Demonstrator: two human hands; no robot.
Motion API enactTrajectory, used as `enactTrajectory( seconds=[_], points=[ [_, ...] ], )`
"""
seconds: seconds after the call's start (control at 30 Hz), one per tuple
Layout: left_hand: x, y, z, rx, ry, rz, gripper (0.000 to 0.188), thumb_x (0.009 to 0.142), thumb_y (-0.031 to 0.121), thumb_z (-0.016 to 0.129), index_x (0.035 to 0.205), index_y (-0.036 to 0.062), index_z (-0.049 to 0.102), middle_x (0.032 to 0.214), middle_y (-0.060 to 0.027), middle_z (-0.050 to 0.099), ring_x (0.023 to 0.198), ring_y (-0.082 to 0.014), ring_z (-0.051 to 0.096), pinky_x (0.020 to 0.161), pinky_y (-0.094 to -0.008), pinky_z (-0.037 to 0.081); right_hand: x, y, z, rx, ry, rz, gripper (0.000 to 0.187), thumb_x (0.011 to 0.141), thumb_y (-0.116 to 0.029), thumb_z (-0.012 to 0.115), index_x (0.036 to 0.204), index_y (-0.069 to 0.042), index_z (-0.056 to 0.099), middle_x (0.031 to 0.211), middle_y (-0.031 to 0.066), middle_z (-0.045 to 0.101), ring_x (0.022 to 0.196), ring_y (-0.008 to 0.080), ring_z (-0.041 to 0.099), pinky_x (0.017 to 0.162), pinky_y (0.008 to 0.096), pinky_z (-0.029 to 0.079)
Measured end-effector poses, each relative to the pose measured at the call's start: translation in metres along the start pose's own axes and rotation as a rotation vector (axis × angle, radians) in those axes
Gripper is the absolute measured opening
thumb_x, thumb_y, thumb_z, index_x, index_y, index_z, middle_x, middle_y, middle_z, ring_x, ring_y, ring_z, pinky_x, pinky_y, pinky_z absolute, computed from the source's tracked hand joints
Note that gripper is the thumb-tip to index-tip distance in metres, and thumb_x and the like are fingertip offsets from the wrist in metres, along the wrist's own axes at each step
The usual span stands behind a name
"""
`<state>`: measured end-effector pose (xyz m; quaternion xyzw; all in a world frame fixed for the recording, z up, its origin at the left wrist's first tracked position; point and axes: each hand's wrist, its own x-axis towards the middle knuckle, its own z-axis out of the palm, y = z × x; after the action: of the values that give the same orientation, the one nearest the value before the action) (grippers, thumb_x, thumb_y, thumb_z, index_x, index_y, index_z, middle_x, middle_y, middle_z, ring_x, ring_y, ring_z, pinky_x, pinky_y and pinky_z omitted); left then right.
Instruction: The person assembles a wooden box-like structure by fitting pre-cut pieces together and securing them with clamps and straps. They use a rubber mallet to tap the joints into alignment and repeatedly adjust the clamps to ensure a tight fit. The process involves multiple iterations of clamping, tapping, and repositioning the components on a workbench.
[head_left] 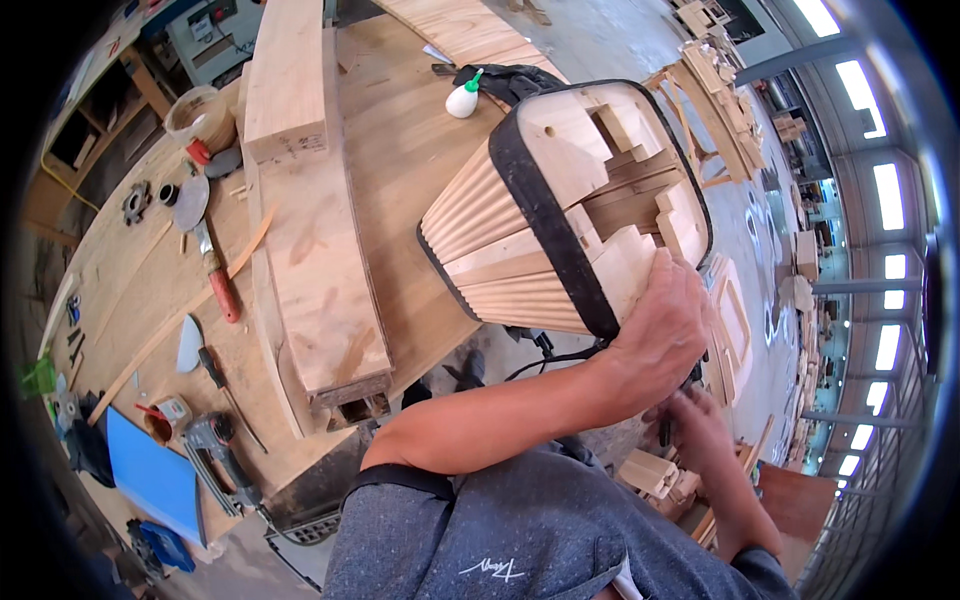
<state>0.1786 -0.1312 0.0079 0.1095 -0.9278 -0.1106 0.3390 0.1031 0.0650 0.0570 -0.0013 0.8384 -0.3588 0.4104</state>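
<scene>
A tapered wooden piece with fluted sides (490, 235) lies tilted at the table's edge, its wide open end turned up and to the right. A black band (545, 200) runs round that end. Inside the rim, pale wooden blocks (565, 150) surround a hollow. My left hand (668, 312) grips the near right edge of this piece, fingers bent over the wood. Just below it, my right hand (688, 425) is closed on a dark, slim object that is mostly hidden and smeared by motion, so its kind does not show.
Thick wooden beams (310, 240) lie along the table left of the piece. Further left are a red-handled brush (222, 285), a nail gun (215, 450), a blue board (155, 475) and a tub (200, 118). A white glue bottle (462, 101) stands behind. Stacked wood (650, 472) sits low right.
</scene>
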Motion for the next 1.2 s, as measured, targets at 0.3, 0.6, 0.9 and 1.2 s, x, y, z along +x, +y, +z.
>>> enactTrajectory(
  seconds=[0.3, 0.6, 0.9, 1.2],
  points=[
    [-0.035, 0.014, -0.005, -0.509, 0.105, 0.293, 0.039, 0.089, 0.026, 0.065, 0.118, -0.0002, 0.065, 0.125, -0.0202, 0.064, 0.119, -0.0339, 0.060, 0.102, -0.0476, 0.045, -0.020, 0.012, 0.019, -0.734, 0.256, -0.486, 0.050, 0.093, -0.017, 0.063, 0.134, 0.004, 0.043, 0.083, 0.0272, 0.068, 0.081, 0.0448, 0.067, 0.071, 0.0512, 0.051],
    [-0.039, 0.085, 0.131, -2.164, -0.366, -0.727, 0.044, 0.094, 0.029, 0.074, 0.129, 0.0056, 0.058, 0.124, -0.0093, 0.068, 0.115, -0.0212, 0.065, 0.102, -0.0393, 0.050, -0.021, 0.034, 0.032, -0.825, 0.473, -0.567, 0.066, 0.090, -0.019, 0.069, 0.140, 0.013, 0.040, 0.088, 0.0286, 0.068, 0.079, 0.0473, 0.068, 0.071, 0.0535, 0.053],
    [-0.005, 0.101, 0.169, -2.620, -0.325, -0.475, 0.028, 0.088, 0.033, 0.081, 0.094, 0.0074, 0.070, 0.089, -0.0072, 0.069, 0.082, -0.0175, 0.064, 0.075, -0.0333, 0.052, -0.013, 0.040, 0.042, -0.797, 0.579, -0.539, 0.058, 0.093, -0.021, 0.068, 0.137, 0.009, 0.047, 0.084, 0.0256, 0.070, 0.075, 0.0456, 0.069, 0.069, 0.0517, 0.053],
    [-0.010, 0.114, 0.157, -2.615, -0.370, -0.541, 0.028, 0.088, 0.031, 0.076, 0.100, 0.0093, 0.063, 0.070, 0.0039, 0.052, 0.060, -0.0057, 0.046, 0.054, -0.0228, 0.040, -0.017, 0.037, 0.048, -0.902, 0.619, -0.612, 0.055, 0.095, -0.017, 0.063, 0.140, 0.011, 0.046, 0.105, 0.0328, 0.068, 0.095, 0.0483, 0.068, 0.079, 0.0521, 0.054]
  ],
)
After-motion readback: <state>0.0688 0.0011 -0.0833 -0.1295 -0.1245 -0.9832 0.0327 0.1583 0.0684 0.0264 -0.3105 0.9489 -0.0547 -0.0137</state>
